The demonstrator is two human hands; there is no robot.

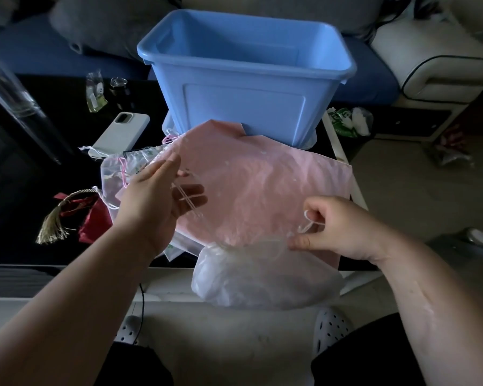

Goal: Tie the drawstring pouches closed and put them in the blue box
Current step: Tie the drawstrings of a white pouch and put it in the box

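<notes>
A: Why split the grips?
B: My right grip (322,225) pinches the cord (308,218) at the mouth of the pouch (262,280), which hangs between the grips. My left grip (156,196) is spread with the cord draped over it, I'd say to cinch. The blue box (243,107) sits beyond.

— How are the arms sitting?
— Both bare forearms are reaching forward and angling in toward each other.
— And the left grip (156,196)?
— It's holding its fingers out straight, with the palm turning inward and the thumb on top.
— The right grip (335,227)?
— It's curling its fingers, knuckles up, and pinching a drawstring (308,218) loop, with the thumb pointing left.
</notes>
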